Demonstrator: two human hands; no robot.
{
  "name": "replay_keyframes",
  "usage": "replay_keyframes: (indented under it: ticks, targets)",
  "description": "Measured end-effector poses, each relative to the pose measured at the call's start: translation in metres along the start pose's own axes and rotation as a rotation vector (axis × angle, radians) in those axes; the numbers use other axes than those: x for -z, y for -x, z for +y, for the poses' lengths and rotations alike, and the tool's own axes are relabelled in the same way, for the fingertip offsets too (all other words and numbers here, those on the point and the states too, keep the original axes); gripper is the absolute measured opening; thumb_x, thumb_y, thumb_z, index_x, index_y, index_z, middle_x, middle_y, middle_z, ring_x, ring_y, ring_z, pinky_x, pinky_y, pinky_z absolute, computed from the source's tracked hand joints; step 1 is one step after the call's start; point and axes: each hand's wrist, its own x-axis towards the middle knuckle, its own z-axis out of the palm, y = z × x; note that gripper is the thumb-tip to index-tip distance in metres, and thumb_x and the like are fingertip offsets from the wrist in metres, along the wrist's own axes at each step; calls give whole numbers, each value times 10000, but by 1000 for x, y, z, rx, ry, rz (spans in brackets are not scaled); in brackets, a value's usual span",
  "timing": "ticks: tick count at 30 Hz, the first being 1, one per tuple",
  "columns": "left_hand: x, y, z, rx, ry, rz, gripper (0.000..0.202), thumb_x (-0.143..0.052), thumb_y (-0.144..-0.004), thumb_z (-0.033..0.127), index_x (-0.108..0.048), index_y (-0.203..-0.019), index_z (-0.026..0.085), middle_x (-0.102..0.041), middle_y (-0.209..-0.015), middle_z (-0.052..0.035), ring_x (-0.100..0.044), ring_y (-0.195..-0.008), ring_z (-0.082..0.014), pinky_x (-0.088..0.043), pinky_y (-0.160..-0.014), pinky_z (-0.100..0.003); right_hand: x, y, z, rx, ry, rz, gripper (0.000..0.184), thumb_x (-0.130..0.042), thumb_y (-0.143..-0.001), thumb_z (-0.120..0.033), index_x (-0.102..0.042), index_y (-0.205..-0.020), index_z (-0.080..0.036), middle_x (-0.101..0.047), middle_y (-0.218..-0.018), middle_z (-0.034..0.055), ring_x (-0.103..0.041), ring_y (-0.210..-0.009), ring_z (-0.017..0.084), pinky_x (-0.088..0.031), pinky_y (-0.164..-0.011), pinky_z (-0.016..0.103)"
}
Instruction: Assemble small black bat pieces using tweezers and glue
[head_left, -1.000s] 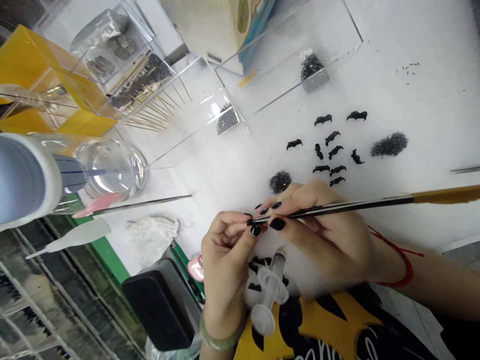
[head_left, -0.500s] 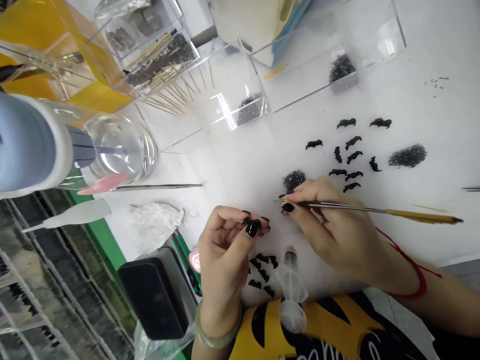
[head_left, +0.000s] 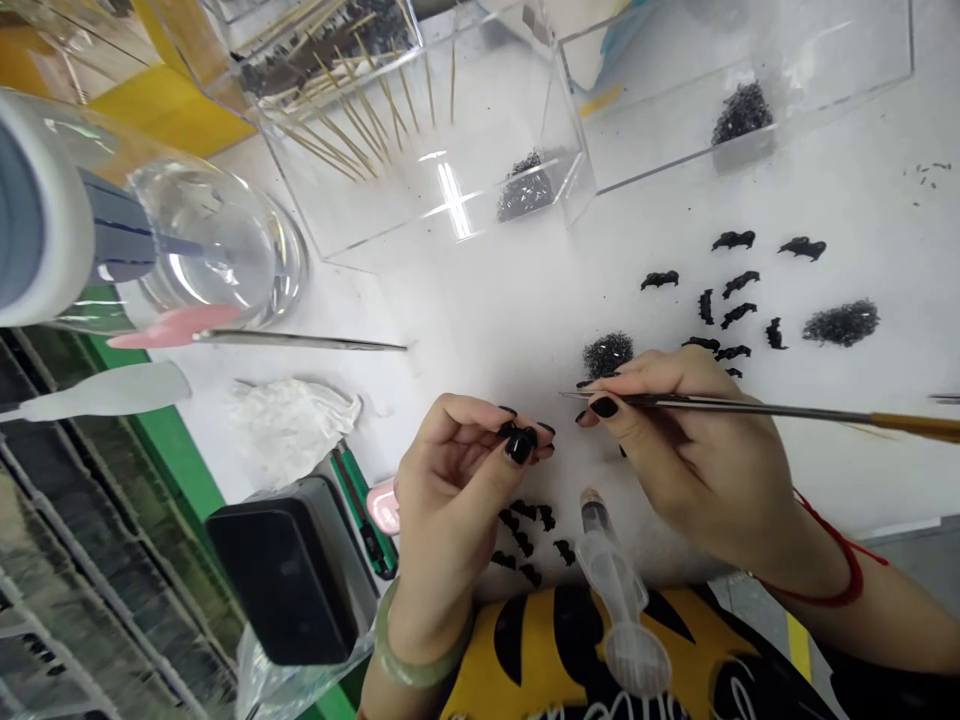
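My left hand (head_left: 465, 480) pinches a small black moulded piece (head_left: 530, 435) between thumb and fingers, partly hidden by the black nails. In my right hand (head_left: 697, 455) is a thin pointed tool (head_left: 810, 411) with a metal shaft and yellow-brown handle. Its tip points left, just above and apart from the left fingertips. A pile of black glittery grains (head_left: 609, 355) lies beside the right fingertips. Several wavy black pieces (head_left: 739, 283) are spread beyond that hand. More black pieces (head_left: 523, 543) lie by the left wrist, next to a clear plastic syringe (head_left: 611, 570).
Clear acrylic boxes (head_left: 630, 183) stand at the back, with thin wooden sticks (head_left: 360, 125) near one. To the left are a clear jar (head_left: 281, 265), metal tweezers (head_left: 315, 341), crumpled tissue (head_left: 292, 425), a green cutter (head_left: 364, 510) and a dark box (head_left: 285, 580). Another grain pile (head_left: 841, 322) lies right.
The camera view has shifted, so the table items sit differently in the picture. Both hands keep their grips, with the tool tip still a little apart from the left fingertips.
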Motion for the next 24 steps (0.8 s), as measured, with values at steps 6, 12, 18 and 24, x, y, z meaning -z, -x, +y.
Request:
replay_keyframes:
  ticks: [6, 12, 18, 24]
  targets:
    - [2, 1, -2, -9, 12, -44, 165, -761, -915, 65, -770, -936, 228, -825, -863, 23, -778, -812, -91, -637, -799, -158, 1, -1, -1, -9, 0, -19, 61, -615, -985, -139, -625, -1018, -189, -629, -808, -7, -702, -639, 129, -548, -512, 258]
    - [4, 0, -4, 4, -51, -36, 157, -769, -939, 101, -765, -951, 257, -862, -946, 32, -801, -849, -77, -633, -836, -138, 2, -1, 1, 6, -46, 23, 66, -636, -976, -128, -639, -1010, -184, -670, -873, 22, -734, -741, 140, -605, -621, 270]
    - [1, 1, -5, 11, -111, -9, 140, -818, -905, 129, -772, -933, 259, -868, -955, 27, -823, -910, -105, -643, -841, -141, 4, 1, -2, 82, -380, 111, 250, -643, -912, -6, -676, -1083, -185, -702, -974, 72, -762, -881, 165, -665, -717, 290]
    - [-1, 2, -7, -13, -155, 24, 170, -827, -886, 93, -775, -895, 255, -861, -889, 51, -816, -822, -60, -622, -781, -76, 3, 6, -5, 99, -473, 9, 244, -678, -924, -41, -682, -1115, -191, -731, -1003, 80, -770, -1070, 229, -683, -966, 435]
